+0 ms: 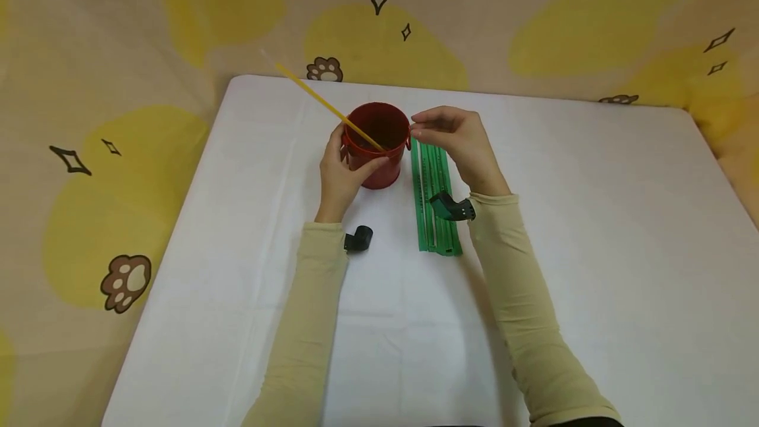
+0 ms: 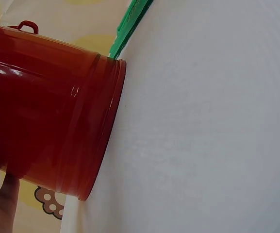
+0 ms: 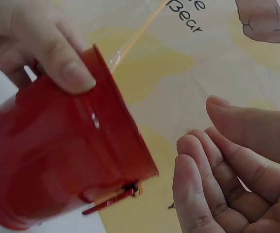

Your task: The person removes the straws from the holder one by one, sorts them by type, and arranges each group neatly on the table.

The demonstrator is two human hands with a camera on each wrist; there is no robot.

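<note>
A small red metal bucket (image 1: pixel 379 173) stands upright near the back of the table. My left hand (image 1: pixel 339 176) grips its left side, with the thumb across the front below the rim. Out of the bucket's mouth leans a thin yellow stick (image 1: pixel 314 95), slanting up to the left over the rim. My right hand (image 1: pixel 462 140) hovers at the right side of the rim, near the small side loop. In the right wrist view its fingers (image 3: pixel 190 194) are loosely bent, apart from the thumb, with nothing between them.
A long green packet (image 1: pixel 435 229) with lengthwise strips lies on the table just right of the bucket, partly beneath my right hand. A white cloth covers the table (image 1: pixel 379 348). Behind it hangs a beige and yellow patterned backdrop (image 1: pixel 474 25).
</note>
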